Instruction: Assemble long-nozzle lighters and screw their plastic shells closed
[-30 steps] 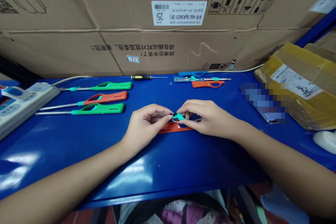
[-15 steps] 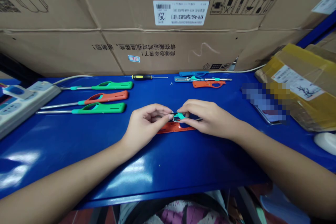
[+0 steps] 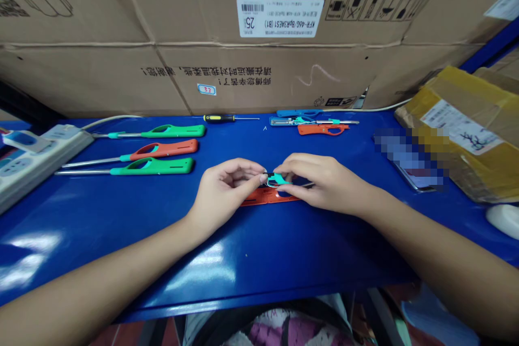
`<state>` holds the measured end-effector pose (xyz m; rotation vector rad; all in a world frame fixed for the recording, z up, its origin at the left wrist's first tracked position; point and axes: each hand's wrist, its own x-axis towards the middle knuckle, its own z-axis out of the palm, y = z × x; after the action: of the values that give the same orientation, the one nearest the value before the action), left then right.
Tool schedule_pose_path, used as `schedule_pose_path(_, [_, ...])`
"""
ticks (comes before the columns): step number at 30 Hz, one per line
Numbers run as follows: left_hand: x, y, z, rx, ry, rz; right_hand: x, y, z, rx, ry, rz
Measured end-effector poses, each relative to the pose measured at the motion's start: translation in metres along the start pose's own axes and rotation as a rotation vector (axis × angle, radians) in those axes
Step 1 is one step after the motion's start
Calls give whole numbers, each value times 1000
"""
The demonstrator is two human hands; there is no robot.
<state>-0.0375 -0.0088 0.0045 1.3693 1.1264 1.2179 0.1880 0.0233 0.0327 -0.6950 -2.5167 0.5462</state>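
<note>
At centre, a teal assembly (image 3: pixel 279 179) is being fingertip-pinched by left hand (image 3: pixel 223 190) and right hand (image 3: pixel 324 179), well inside the lower table edge (image 3: pixel 243 301).

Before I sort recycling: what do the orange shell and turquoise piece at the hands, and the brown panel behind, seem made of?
Orange shell: probably plastic, smooth, evenly coloured, slotted.
Turquoise piece: likely plastic too, uniformly coloured; finish unclear.
Brown panel: almost certainly cardboard, matte, creased.

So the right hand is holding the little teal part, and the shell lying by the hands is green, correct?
Not quite: the shell is orange, as the head view shows. The right hand is indeed holding the little teal part.
</note>
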Motion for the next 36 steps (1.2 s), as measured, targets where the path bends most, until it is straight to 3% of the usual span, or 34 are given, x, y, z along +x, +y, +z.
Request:
schedule_pose_path(6, [-2,-1,0,2,-5,25,3,-3,-2,91,72,25])
schedule_pose_path(20, [-6,2,2,-4,21,49,4,-1,-1,197,64,34])
schedule_pose_path(28, [-10,4,1,89,21,162,4,-3,0,348,62,137])
schedule_pose_path(36, [-6,-2,1,-46,-74,-10,6,-1,1,310,-2,229])
